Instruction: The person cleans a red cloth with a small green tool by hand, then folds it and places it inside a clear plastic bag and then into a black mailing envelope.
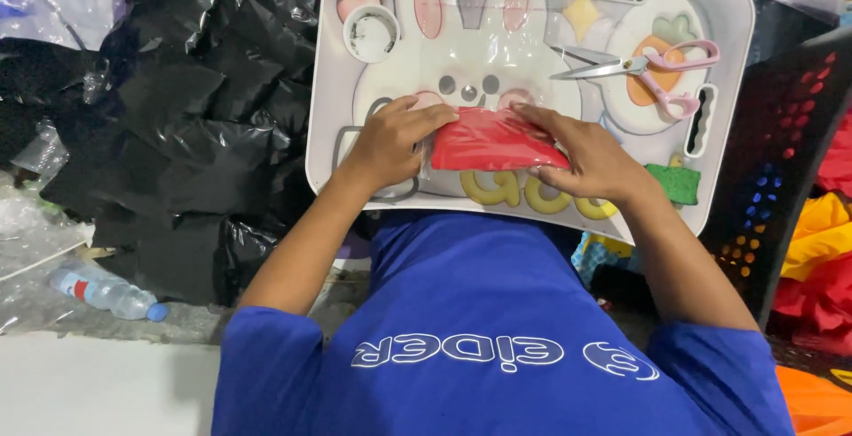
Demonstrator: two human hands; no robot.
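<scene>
A red folded item in a clear plastic bag (486, 145) lies on a white lap tray (330, 81) printed with a rabbit face. My left hand (390, 139) presses on the bag's left end, fingers on its top edge. My right hand (590, 157) covers the bag's right end, with fingers curled over it. Both hands hold the packet flat against the tray. Pink-handled scissors (648, 70) rest on the tray's upper right, apart from my hands.
Black plastic sheeting (191, 108) is heaped to the left of the tray. A plastic water bottle (105, 292) lies on the floor at lower left. A black perforated crate (785, 161) stands on the right, with red and yellow fabric (821, 250) beyond it.
</scene>
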